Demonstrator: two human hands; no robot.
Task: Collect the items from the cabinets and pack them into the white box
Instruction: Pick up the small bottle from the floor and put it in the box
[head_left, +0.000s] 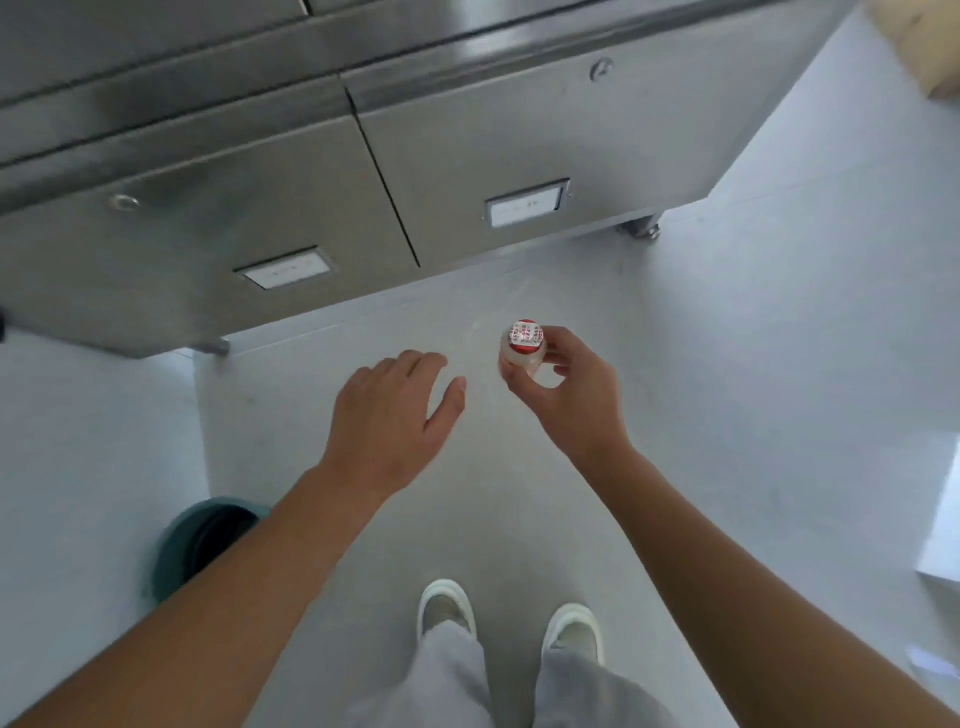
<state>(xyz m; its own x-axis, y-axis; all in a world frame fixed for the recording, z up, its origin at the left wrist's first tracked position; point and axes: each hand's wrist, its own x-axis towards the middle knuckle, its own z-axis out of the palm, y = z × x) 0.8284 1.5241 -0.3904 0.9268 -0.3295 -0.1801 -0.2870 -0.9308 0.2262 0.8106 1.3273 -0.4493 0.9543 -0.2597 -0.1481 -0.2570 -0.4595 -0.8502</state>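
My right hand (563, 400) holds a small pale bottle (522, 353) with a red and white cap, upright, fingers wrapped round its body. To its left, my left hand (395, 410) hovers palm down with fingers apart and nothing in it. Both hands hang over the grey floor in front of a stainless steel cabinet (291, 171). The two lower cabinet doors, each with a white label holder (525, 203), are closed. The white box is not in view.
A teal bucket (200, 540) stands on the floor at the lower left, partly behind my left forearm. My feet in white shoes (447, 605) are at the bottom centre. A cabinet caster (641, 227) sits at the right. A tan object shows at the top right corner.
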